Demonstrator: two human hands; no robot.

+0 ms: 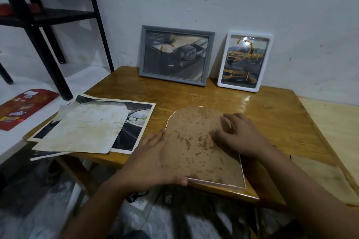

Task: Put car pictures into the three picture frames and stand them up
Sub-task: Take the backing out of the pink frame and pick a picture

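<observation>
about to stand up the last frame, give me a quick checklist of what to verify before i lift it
1. Grey frame upright against the wall with a car picture in it: ok.
2. White frame upright with a yellow car picture: ok.
3. Third frame lies face down, backing board seated: ok.
4. Picture inside the third frame: cannot tell, the front is hidden.
5. Left hand grips its near left edge, right hand rests on the back: ok.
6. Free table space by the white frame: ok.

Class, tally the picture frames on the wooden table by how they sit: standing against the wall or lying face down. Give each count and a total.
Standing against the wall: 2, the grey frame and the white frame
Lying face down: 1, the arched frame under both hands
Total: 3
</observation>
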